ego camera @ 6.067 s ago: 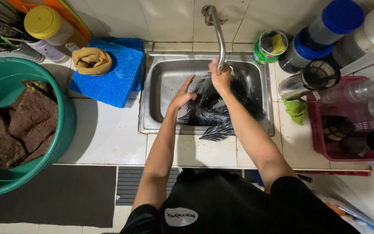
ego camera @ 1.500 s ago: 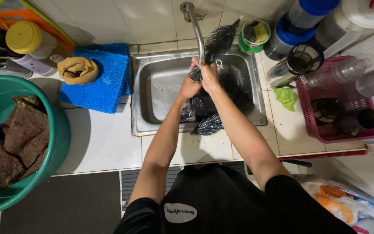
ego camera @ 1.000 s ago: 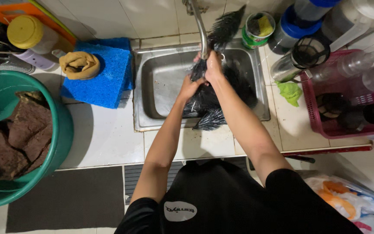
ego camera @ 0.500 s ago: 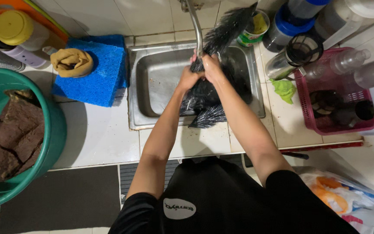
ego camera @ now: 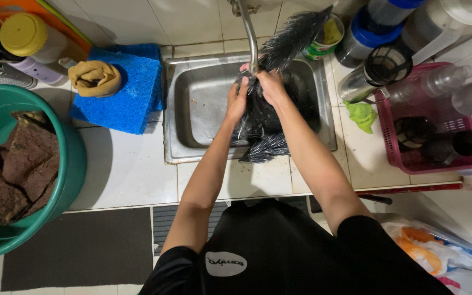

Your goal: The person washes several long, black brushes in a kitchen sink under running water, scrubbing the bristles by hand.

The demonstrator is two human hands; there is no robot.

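Note:
A bunch of long black bristly brush pieces (ego camera: 269,117) lies in the steel sink (ego camera: 195,117) under the curved tap (ego camera: 248,33). My left hand (ego camera: 238,100) and my right hand (ego camera: 269,86) are both closed around the bunch near its middle, close together below the spout. One bristly end (ego camera: 293,35) sticks up toward the back wall, another (ego camera: 264,148) hangs over the sink's front rim.
A blue sponge mat (ego camera: 129,90) with a tan rolled cloth (ego camera: 95,78) lies left of the sink. A green tub (ego camera: 64,164) of brown pads stands far left. At right are a pink basket (ego camera: 405,158), bottles, a mesh strainer (ego camera: 382,65) and a green rag (ego camera: 361,116).
The bunch has been lifted from lying low in the sink to under the tap, one end now pointing up at the wall. Both hands have closed tighter together on it.

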